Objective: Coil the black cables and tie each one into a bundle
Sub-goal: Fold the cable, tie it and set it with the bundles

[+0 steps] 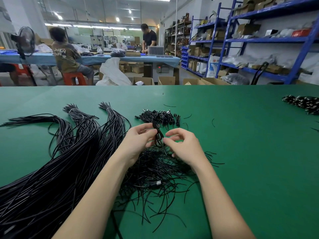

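Observation:
A small coiled black cable (158, 135) stands upright between my hands above the green table (241, 152). My left hand (140, 138) grips the coil from the left with fingers and thumb. From the right, my right hand (183, 144) pinches a thin black tie at the coil's lower part. Long uncoiled black cables (60, 161) lie in tied sheaves across the left of the table. A loose heap of short black ties (155, 171) with a USB plug (155, 183) lies under my wrists. Finished small bundles (158, 118) sit just beyond my hands.
Another pile of finished bundles (302, 104) lies at the table's far right edge. A few stray ties (213, 122) are scattered to the right of my hands. Beyond the table are cardboard boxes, blue shelving (259, 40) and two people at a far workbench.

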Motion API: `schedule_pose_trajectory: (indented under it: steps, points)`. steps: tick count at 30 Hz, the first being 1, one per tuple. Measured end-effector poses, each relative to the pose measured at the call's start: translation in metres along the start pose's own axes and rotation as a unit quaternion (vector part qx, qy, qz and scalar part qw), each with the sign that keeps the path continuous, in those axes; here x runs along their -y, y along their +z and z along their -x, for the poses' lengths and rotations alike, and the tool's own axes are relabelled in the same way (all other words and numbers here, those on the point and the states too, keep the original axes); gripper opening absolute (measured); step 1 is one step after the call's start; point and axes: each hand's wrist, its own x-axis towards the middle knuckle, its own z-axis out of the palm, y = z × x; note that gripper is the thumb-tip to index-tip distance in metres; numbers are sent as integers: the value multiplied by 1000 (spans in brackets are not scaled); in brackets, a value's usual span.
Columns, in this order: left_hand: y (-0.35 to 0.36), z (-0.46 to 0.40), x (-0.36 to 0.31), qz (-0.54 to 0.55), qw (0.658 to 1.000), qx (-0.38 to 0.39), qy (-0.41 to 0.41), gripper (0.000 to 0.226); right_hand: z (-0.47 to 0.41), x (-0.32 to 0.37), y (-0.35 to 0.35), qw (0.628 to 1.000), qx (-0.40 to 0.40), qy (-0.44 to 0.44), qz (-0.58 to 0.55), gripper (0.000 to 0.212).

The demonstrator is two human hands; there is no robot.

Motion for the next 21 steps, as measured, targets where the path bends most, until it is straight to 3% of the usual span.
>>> schedule_pose_trajectory:
  steps: [6, 9, 13, 16, 21]
  points:
    - [5, 3, -1, 11, 999, 28, -14, 9, 0, 0, 5, 996, 31, 14, -85, 12]
    - [4, 5, -2, 13, 999, 33, -12, 14, 1, 1, 6, 993, 6, -8, -121, 7]
    - [1, 6, -6, 24, 998, 47, -39, 15, 2, 0, 6, 990, -58, -113, -62, 16]
    - [-3, 6, -10, 37, 994, 67, -76, 17, 2, -4, 3, 977, -75, -197, 43, 17]
    - [-8, 7, -16, 45, 988, 79, -125, 19, 3, -11, 4, 949, -107, -274, 112, 14]
